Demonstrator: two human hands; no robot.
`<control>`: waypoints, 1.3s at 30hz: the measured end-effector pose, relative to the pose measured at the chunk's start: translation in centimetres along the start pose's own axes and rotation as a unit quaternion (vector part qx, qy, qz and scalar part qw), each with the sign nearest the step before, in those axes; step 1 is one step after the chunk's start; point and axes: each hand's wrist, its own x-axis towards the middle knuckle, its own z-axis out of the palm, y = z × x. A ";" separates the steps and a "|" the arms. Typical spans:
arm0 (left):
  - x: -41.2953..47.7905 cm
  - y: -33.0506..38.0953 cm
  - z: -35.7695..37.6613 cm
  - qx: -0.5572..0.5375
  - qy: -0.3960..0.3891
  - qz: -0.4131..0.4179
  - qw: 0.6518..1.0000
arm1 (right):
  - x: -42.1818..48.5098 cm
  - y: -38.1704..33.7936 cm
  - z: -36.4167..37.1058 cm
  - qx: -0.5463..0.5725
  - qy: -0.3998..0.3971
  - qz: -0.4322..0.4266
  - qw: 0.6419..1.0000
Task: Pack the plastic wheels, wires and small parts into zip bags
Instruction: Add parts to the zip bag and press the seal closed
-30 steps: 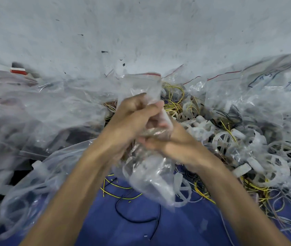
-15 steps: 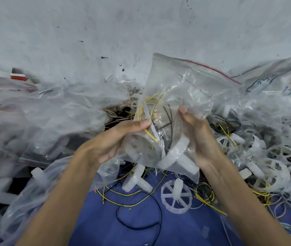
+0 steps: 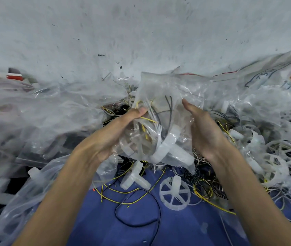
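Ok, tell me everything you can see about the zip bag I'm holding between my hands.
The zip bag is clear, crinkled thin plastic, held above the blue surface. Inside lie white plastic wheels at the bottom and yellow, black and white wires higher up. The left hand grips its left side, thumb on top; the right hand lies against its right side.

bag [image 3: 166,96], wheels [image 3: 166,148] seen inside, is gripped by left hand [image 3: 109,137], thumb on top | right hand [image 3: 203,132] is laid flat against its other side | loose wheel [image 3: 174,194] and yellow wires [image 3: 123,192] are seen below on blue cloth [image 3: 123,228]
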 end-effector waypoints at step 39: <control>1.5 -1.4 0.0 0.196 0.177 0.017 0.964 | -0.3 1.2 0.8 -0.298 -0.083 -0.023 0.951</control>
